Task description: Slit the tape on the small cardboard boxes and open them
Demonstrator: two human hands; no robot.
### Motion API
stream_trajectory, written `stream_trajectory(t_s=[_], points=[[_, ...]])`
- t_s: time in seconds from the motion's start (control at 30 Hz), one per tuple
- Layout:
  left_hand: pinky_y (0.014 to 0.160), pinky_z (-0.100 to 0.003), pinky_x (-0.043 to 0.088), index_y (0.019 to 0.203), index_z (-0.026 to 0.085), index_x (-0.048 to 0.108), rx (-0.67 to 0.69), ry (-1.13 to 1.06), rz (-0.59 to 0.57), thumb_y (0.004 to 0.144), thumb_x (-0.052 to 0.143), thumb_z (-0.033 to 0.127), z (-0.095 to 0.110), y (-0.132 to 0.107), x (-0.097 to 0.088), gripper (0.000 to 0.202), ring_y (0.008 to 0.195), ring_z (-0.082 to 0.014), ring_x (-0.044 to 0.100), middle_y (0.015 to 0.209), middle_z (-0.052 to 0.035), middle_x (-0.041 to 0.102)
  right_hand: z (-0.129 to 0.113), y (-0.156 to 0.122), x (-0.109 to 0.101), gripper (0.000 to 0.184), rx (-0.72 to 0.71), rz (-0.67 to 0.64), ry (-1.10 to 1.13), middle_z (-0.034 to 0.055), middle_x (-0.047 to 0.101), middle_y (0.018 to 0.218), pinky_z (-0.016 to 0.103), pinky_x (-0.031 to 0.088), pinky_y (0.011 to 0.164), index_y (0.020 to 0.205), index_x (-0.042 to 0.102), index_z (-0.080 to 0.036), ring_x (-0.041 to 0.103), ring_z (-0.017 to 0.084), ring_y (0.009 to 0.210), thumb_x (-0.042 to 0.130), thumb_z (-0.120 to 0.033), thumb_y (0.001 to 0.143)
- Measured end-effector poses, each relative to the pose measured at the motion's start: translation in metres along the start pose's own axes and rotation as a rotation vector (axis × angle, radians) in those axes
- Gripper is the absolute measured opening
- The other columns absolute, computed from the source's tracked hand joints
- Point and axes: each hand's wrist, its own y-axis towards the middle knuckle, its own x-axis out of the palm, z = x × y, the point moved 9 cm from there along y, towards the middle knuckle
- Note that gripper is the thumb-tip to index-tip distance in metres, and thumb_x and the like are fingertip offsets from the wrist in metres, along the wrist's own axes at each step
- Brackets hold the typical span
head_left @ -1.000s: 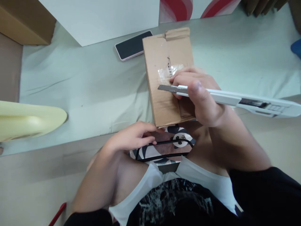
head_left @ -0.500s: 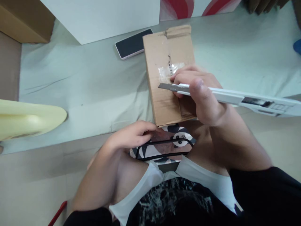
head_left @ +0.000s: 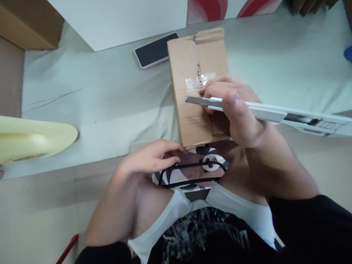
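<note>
My right hand [head_left: 236, 110] is closed around a white utility knife [head_left: 269, 112], its grey blade extended and pointing left. The blade appears above a brown cardboard box [head_left: 189, 121], and my fingers rest near clear tape [head_left: 192, 85] on the box's top. At the box's near left corner is my left hand [head_left: 154, 157], fingers loosely bent and thumb apart, with nothing visible in it. Its fingertips are close to the box's lower edge; contact cannot be made out. Below, between my legs, lies a panda-print bag [head_left: 189, 170] with black handles.
A smartphone [head_left: 156, 50] lies on the pale green cloth [head_left: 110, 110], partly behind the box. At the left is a yellow curved object [head_left: 41, 139]. A white panel [head_left: 129, 22] and a larger carton [head_left: 35, 25] stand at the back. A red stick-like thing [head_left: 67, 249] is at lower left.
My left thumb and fingers have shifted slightly, with the thumb lifting a little near the bag's handle. The right hand, knife and box have hardly moved.
</note>
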Motion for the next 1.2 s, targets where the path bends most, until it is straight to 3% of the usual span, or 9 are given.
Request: stream_trajectory(t_s=[0.07,0.13,0.2,0.27,0.37,0.43,0.57,0.73,1.2], points=[[0.057,-0.023,0.057,0.090,0.020,0.074,0.082,-0.089,0.145,0.095,0.071,0.033,0.004,-0.006,-0.016,0.014,0.063,-0.0152,0.073,0.075,-0.0021,0.078,0.001,0.000,-0.001,0.066,0.024,0.010,-0.003,0.0038,0.053,0.070,0.042,0.051,0.099,0.070,0.048,-0.025,0.061,0.022,0.084,0.019,-0.070,0.108],[0.043,-0.022,0.048,0.086,0.020,0.074,0.282,-0.179,0.492,0.100,0.071,0.039,0.011,-0.015,-0.049,0.023,0.045,-0.0127,0.062,0.058,0.0010,0.069,0.001,-0.001,-0.003,0.061,0.040,0.030,0.003,0.0039,0.056,0.075,0.042,0.050,0.096,0.074,0.051,-0.025,0.059,0.022,0.082,0.023,-0.067,0.108],[0.052,-0.025,0.054,0.100,0.025,0.079,0.636,-0.168,1.059,0.104,0.066,0.039,0.021,-0.048,-0.085,0.020,0.058,-0.0140,0.069,0.070,-0.0005,0.074,0.001,-0.001,-0.003,0.053,0.043,0.052,0.034,0.0036,0.059,0.079,0.042,0.047,0.090,0.078,0.052,-0.026,0.055,0.022,0.079,0.030,-0.064,0.108],[0.079,-0.029,0.064,0.117,0.031,0.080,0.922,0.009,1.274,0.101,0.068,0.035,0.036,-0.058,-0.082,0.020,0.097,-0.0166,0.078,0.103,-0.0002,0.082,0.003,-0.003,-0.003,0.047,0.059,0.089,0.087,0.0034,0.060,0.078,0.043,0.044,0.088,0.080,0.052,-0.026,0.055,0.023,0.080,0.037,-0.063,0.105],[0.120,-0.049,0.051,0.137,0.034,0.069,1.046,0.374,1.177,0.107,0.053,0.052,0.063,-0.032,-0.059,0.038,0.131,-0.0238,0.069,0.133,-0.0010,0.076,0.011,-0.005,-0.003,0.041,0.105,0.140,0.186,0.0028,0.059,0.078,0.044,0.044,0.091,0.085,0.055,-0.027,0.059,0.026,0.088,0.047,-0.063,0.101],[0.126,-0.058,0.044,0.138,0.032,0.067,0.962,0.567,1.064,0.108,0.044,0.058,0.074,-0.010,-0.046,0.045,0.138,-0.0296,0.065,0.138,-0.0037,0.073,0.017,-0.006,-0.006,0.033,0.116,0.175,0.276,0.0013,0.057,0.078,0.042,0.045,0.091,0.090,0.057,-0.028,0.058,0.025,0.087,0.055,-0.059,0.097],[0.125,-0.062,0.045,0.140,0.031,0.063,0.862,0.702,0.953,0.106,0.041,0.054,0.078,0.004,-0.032,0.047,0.146,-0.0337,0.057,0.142,-0.0057,0.072,0.024,-0.005,-0.028,0.017,0.115,0.336,0.415,0.0005,0.056,0.079,0.037,0.041,0.074,0.087,0.057,-0.026,0.050,0.020,0.072,0.065,-0.041,0.085],[0.123,-0.059,0.047,0.139,0.032,0.061,0.846,0.735,1.025,0.104,0.041,0.048,0.078,-0.007,-0.020,0.044,0.146,-0.0321,0.054,0.139,-0.0063,0.072,0.011,-0.004,-0.055,0.007,0.128,0.546,0.259,-0.0046,0.045,0.061,0.034,0.025,0.051,0.074,0.054,-0.025,0.037,0.014,0.048,0.056,-0.019,0.077],[0.110,-0.051,0.050,0.119,0.023,0.067,0.849,0.684,1.153,0.099,0.043,0.043,0.084,-0.007,-0.003,0.038,0.128,-0.0329,0.059,0.125,-0.0117,0.073,0.005,0.002,-0.039,0.020,0.198,0.480,-0.110,-0.0042,0.049,0.063,0.035,0.032,0.060,0.070,0.051,-0.025,0.034,0.012,0.054,0.061,-0.010,0.077]])
